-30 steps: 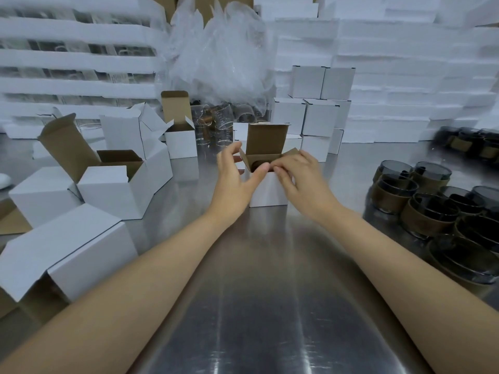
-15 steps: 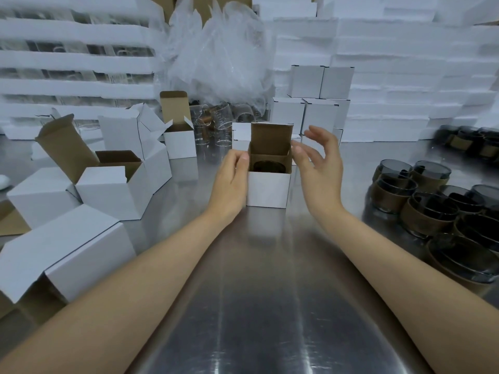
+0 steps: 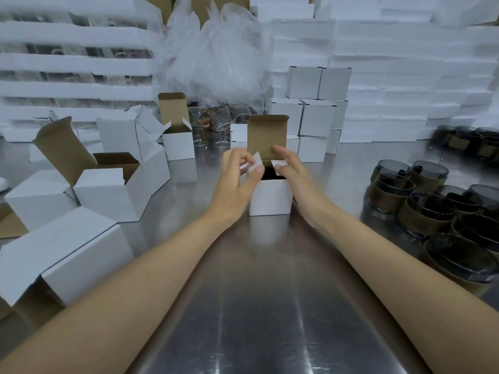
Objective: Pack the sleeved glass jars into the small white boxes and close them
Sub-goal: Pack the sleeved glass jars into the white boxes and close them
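A small white box (image 3: 270,197) stands at the table's middle, its brown lid flap upright. A dark sleeved jar (image 3: 268,173) shows inside it, mostly hidden. My left hand (image 3: 237,179) is at the box's left side and pinches the white left side flap between thumb and fingers. My right hand (image 3: 290,168) is at the right side, its fingers resting on the right side flap, which is folded inward. Several sleeved glass jars (image 3: 426,209) with brown sleeves stand grouped on the right.
Open white boxes (image 3: 108,190) lie scattered on the left of the steel table (image 3: 256,306). Closed white boxes (image 3: 316,117) are stacked behind the middle. Clear glasses (image 3: 216,122) and a plastic bag (image 3: 216,55) sit at the back, before white foam trays (image 3: 405,76).
Both hands moved from the box's sides up to its top. The left hand took hold of the left side flap, and the right hand came down onto the right flap.
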`<state>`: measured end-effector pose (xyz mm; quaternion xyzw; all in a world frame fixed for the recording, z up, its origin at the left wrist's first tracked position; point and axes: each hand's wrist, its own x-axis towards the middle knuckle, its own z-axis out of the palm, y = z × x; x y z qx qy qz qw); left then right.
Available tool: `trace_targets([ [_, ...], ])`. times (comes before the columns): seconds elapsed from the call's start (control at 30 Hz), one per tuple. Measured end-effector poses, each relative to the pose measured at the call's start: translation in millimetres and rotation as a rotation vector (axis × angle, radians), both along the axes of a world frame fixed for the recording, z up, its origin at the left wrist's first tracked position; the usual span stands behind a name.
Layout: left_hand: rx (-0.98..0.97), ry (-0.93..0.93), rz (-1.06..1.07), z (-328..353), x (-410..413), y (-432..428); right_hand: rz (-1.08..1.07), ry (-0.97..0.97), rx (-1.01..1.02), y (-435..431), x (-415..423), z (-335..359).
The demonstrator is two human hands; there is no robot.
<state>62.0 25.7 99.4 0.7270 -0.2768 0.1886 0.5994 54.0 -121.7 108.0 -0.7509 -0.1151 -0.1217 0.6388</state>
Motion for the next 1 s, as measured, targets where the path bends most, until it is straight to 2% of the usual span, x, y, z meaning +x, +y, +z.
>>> trace_targets([
  [0.1, 0.023, 0.074, -0.039, -0.2, 2.7, 1.1, -0.033, 0.018, 0.014, -0.5, 1.7, -0.6],
  [0.23, -0.074, 0.224, -0.013, 1.0, 10.8, -0.4, -0.078, -0.016, 0.160, 2.1, -0.4, 3.1],
  [0.3, -0.124, 0.248, 0.007, -0.5, 11.4, -3.6, -0.085, -0.056, 0.166, 2.5, -2.7, 4.3],
  [0.43, -0.037, 0.144, 0.001, -1.2, 9.2, -4.4, -0.120, -0.103, 0.054, -5.1, -5.2, 2.2],
  [0.57, 0.019, 0.057, -0.005, -2.9, 8.0, -4.0, -0.091, -0.115, 0.040, -14.3, -5.4, -3.0],
  [0.73, 0.015, 0.036, 0.014, -4.0, 9.6, -3.1, -0.051, -0.183, 0.109, -10.2, -8.0, -5.0],
  [0.87, 0.004, 0.081, 0.023, -5.1, 12.0, -4.5, -0.095, -0.308, 0.061, -6.1, -10.3, -0.3],
  [1.0, -0.101, 0.184, -0.006, 0.0, 7.5, -4.1, -0.149, -0.402, -0.171, -9.0, -12.1, 0.3],
])
